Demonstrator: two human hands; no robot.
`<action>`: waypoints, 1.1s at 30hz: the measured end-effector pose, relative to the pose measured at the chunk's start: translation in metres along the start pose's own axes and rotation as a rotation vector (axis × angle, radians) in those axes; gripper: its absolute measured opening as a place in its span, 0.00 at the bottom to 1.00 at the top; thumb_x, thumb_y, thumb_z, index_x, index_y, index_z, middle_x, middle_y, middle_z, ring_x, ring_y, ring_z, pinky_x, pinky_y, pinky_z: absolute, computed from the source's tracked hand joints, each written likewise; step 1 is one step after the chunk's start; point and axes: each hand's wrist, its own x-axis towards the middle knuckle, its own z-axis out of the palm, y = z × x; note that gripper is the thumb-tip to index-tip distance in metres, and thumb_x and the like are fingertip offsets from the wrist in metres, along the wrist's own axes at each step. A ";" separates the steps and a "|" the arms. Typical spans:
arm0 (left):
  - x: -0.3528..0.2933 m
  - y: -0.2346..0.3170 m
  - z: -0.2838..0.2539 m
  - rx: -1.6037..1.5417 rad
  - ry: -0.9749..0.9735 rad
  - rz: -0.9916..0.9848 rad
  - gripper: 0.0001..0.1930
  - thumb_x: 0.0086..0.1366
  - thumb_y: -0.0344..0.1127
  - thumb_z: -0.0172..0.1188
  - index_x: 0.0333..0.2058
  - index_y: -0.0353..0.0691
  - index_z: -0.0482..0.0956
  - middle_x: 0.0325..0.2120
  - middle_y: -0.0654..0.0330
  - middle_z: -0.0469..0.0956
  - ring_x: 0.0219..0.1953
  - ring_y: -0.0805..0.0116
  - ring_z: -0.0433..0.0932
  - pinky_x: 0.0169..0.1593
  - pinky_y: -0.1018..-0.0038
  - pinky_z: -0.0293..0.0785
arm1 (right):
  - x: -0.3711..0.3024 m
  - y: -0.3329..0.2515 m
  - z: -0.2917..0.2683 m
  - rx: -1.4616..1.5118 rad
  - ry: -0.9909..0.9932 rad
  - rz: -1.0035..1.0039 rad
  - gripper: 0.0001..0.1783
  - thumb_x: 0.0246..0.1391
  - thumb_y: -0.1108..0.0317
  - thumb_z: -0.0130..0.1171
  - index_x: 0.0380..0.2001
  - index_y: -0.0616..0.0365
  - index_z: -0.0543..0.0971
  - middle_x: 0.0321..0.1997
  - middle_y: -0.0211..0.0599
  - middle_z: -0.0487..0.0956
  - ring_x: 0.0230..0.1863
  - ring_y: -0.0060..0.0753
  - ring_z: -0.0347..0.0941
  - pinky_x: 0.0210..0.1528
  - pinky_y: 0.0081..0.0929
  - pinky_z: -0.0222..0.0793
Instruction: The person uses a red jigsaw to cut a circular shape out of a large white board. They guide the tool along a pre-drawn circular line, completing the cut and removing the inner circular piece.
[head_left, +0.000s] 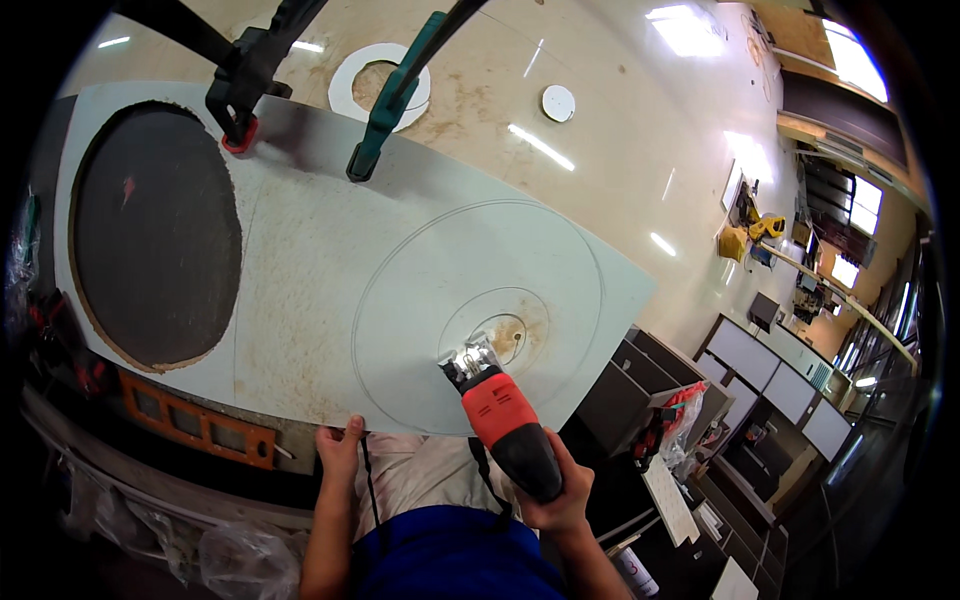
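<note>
A red and black jigsaw [508, 425] stands on a white board [300, 270], its metal shoe at the inner pencilled circles. My right hand [562, 495] is closed around the saw's black rear body. Sawdust and a small dark hole [517, 342] show just ahead of the shoe; the blade itself is hidden. My left hand [342, 448] grips the board's near edge, thumb on top, the other fingers partly hidden below. A large ring is pencilled around the smaller circles. Further left, a big round opening [160, 235] with rough edges is cut through the board.
A black clamp [237, 100] with a red pad and a green clamp [385, 115] press on the board's far edge. On the floor lie a white ring [345, 95] and a white disc [558, 103]. An orange slotted piece [200, 425] lies at left; dark cabinets [640, 385] stand right.
</note>
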 end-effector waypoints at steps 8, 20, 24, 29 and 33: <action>0.001 -0.001 0.000 0.016 -0.002 0.014 0.14 0.63 0.41 0.70 0.35 0.36 0.78 0.27 0.67 0.77 0.27 0.79 0.72 0.32 0.78 0.69 | -0.004 -0.006 0.005 0.081 0.032 0.081 0.38 0.35 0.72 0.67 0.56 0.67 0.75 0.42 0.52 0.84 0.42 0.44 0.85 0.45 0.28 0.77; -0.001 0.005 0.005 0.064 0.020 -0.026 0.11 0.67 0.38 0.66 0.35 0.38 0.75 0.26 0.68 0.74 0.25 0.79 0.68 0.31 0.76 0.69 | -0.007 -0.012 0.014 0.149 0.120 0.090 0.36 0.38 0.73 0.67 0.56 0.67 0.75 0.40 0.51 0.84 0.41 0.43 0.85 0.45 0.27 0.77; 0.000 0.009 -0.002 -0.001 -0.043 -0.041 0.14 0.64 0.39 0.68 0.39 0.35 0.78 0.31 0.63 0.80 0.29 0.75 0.77 0.35 0.74 0.77 | -0.009 -0.011 0.020 0.168 0.144 0.095 0.35 0.38 0.72 0.68 0.56 0.68 0.75 0.39 0.52 0.84 0.40 0.43 0.85 0.45 0.28 0.77; -0.012 0.042 0.013 0.062 -0.056 -0.234 0.16 0.66 0.41 0.66 0.42 0.32 0.78 0.33 0.59 0.82 0.29 0.71 0.80 0.33 0.72 0.79 | -0.014 -0.011 0.021 0.224 0.134 0.152 0.35 0.39 0.72 0.69 0.55 0.70 0.75 0.41 0.54 0.84 0.42 0.45 0.85 0.46 0.28 0.77; -0.019 0.062 0.005 0.818 -0.542 -0.560 0.20 0.65 0.41 0.65 0.47 0.30 0.77 0.34 0.54 0.83 0.30 0.66 0.83 0.34 0.72 0.80 | -0.008 -0.019 0.016 0.188 0.123 0.099 0.36 0.39 0.72 0.69 0.56 0.69 0.74 0.44 0.55 0.83 0.45 0.49 0.84 0.48 0.32 0.77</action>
